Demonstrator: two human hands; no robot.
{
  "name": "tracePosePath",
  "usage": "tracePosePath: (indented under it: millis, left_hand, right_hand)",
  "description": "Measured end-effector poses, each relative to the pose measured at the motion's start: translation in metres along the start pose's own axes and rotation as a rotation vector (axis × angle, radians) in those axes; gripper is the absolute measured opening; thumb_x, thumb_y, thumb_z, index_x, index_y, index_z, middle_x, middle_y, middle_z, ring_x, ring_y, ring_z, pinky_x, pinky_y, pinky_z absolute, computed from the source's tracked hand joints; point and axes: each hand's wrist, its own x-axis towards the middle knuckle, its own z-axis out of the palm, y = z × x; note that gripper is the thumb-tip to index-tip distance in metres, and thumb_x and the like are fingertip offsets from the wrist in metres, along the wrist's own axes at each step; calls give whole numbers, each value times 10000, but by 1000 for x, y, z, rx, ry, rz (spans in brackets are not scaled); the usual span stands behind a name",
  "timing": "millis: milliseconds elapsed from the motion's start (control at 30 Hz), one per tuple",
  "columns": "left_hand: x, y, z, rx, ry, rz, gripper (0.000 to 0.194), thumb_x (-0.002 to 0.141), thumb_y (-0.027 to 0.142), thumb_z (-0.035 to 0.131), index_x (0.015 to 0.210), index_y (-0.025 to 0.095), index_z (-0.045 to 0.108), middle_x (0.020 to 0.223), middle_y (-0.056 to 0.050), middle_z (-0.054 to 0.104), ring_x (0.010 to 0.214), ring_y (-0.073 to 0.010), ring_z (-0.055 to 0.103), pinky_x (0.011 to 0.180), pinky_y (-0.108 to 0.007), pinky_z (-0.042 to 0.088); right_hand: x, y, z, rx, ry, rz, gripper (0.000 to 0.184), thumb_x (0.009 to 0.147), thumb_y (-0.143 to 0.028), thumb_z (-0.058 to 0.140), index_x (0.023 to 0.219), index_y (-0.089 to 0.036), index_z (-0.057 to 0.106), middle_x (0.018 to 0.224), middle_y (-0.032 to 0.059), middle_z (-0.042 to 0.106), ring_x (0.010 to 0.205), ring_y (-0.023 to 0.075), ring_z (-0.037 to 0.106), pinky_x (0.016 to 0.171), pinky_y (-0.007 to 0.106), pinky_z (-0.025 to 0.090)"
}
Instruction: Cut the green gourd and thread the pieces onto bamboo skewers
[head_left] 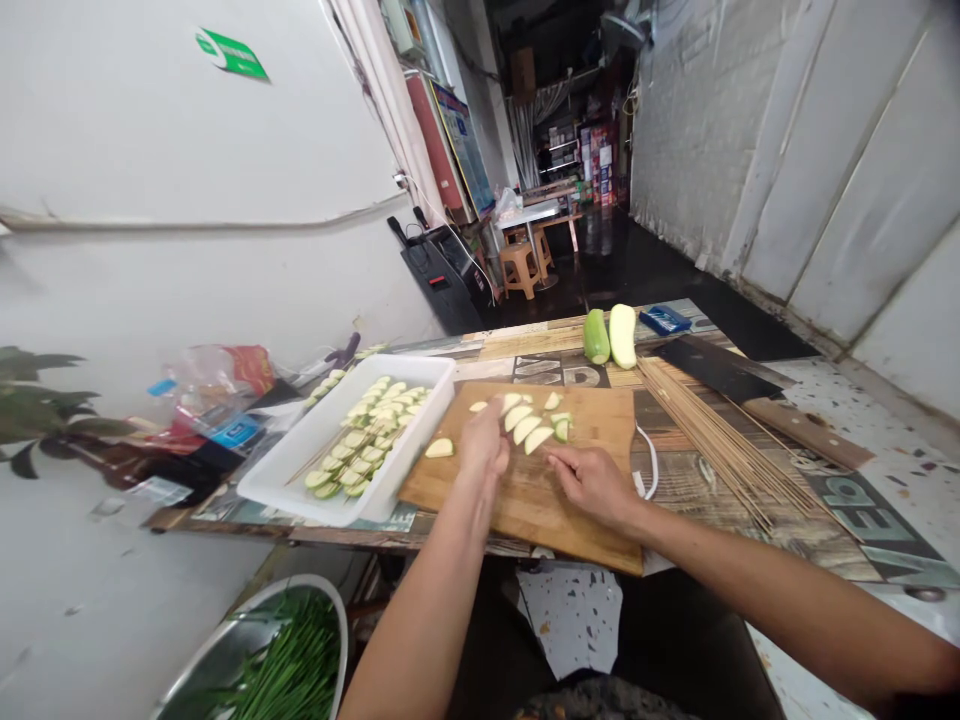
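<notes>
My left hand (pixel 484 445) rests on a wooden cutting board (pixel 525 490), fingers curled over the pale zucchini slices (pixel 529 425) lying at its far side. My right hand (pixel 589 480) lies on the board just right of it, fingers bent toward the same slices; what it pinches, if anything, is too small to see. One loose slice (pixel 439 448) sits at the board's left edge. Left of the board stands a white tray (pixel 296 470) holding several skewered zucchini slices (pixel 367 435).
A bundle of bamboo skewers (pixel 712 435) lies right of the board, with a cleaver (pixel 750 390) beyond it. A halved zucchini (pixel 609 335) sits at the table's far edge. A metal bowl of green chives (pixel 277 665) stands on the floor below left. Plastic bags (pixel 210 390) lie by the wall.
</notes>
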Motion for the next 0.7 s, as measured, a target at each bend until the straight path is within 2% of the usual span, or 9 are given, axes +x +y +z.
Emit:
tracePosePath:
  millis: [100, 200, 233, 300, 367, 400, 467, 533, 700]
  left_hand:
    - [-3, -1, 0, -33, -17, 17, 171, 742, 279, 605, 780, 113, 591, 745, -72, 668, 697, -165, 647, 667, -295, 520]
    - [-5, -2, -10, -34, -55, 82, 277, 781, 379, 542, 860, 119, 595, 826, -87, 667, 742, -159, 644, 693, -295, 507]
    - [-5, -2, -17, -10, -38, 143, 308, 792, 402, 516, 897, 122, 593, 843, -89, 666, 756, -156, 642, 698, -291, 501]
    - [-7, -2, -36, 107, 69, 345, 325, 794, 399, 504, 945, 124, 590, 813, -76, 664, 726, -142, 632, 681, -269, 487]
    - [-10, -3, -58, 345, 183, 553, 324, 796, 414, 490, 882, 128, 616, 667, -26, 632, 584, -110, 580, 587, -226, 451]
    - [-12, -4, -68, 455, 201, 599, 334, 802, 426, 469, 783, 130, 623, 583, -2, 593, 507, -98, 530, 527, -212, 418]
    - [-15, -6, -84, 620, 177, 616, 375, 814, 428, 438, 635, 140, 598, 479, 24, 523, 434, -88, 460, 478, -206, 368]
    - [-18, -9, -92, 711, 141, 598, 404, 822, 420, 419, 555, 151, 557, 426, 37, 470, 416, -88, 433, 473, -207, 344]
    - [-16, -10, -91, 912, 53, 643, 417, 826, 373, 408, 473, 160, 470, 442, 35, 415, 459, -84, 403, 487, -214, 275]
  right_hand:
    - [1, 1, 1, 1, 17, 9, 292, 852, -212, 384, 596, -177, 520, 534, -6, 511, 505, 118, 475, 514, 212, 309]
    - [1, 3, 2, 4, 44, 24, 290, 859, -221, 384, 621, -176, 544, 548, -3, 536, 514, 121, 489, 521, 214, 318]
    - [1, 4, 2, 7, 52, 29, 288, 862, -225, 383, 639, -175, 558, 559, 1, 551, 521, 123, 499, 527, 215, 327]
    - [0, 5, 2, 15, 63, 35, 284, 866, -232, 382, 684, -173, 591, 592, 10, 588, 545, 130, 526, 547, 217, 351]
    - [-1, 6, 2, 24, 66, 38, 279, 867, -239, 387, 730, -171, 620, 636, 22, 624, 572, 139, 553, 568, 221, 374]
    - [-1, 7, 2, 28, 63, 37, 276, 867, -244, 391, 754, -170, 632, 663, 29, 641, 590, 144, 565, 579, 224, 385]
    - [-3, 8, 2, 36, 50, 31, 275, 866, -258, 400, 792, -168, 649, 713, 40, 663, 625, 154, 586, 597, 231, 404]
    - [-4, 8, 1, 39, 26, 19, 276, 865, -275, 411, 814, -165, 659, 746, 49, 674, 661, 164, 602, 616, 236, 421]
    - [3, -8, -11, 44, -73, 6, 278, 858, -303, 428, 871, -152, 661, 731, 50, 660, 654, 156, 595, 593, 234, 434]
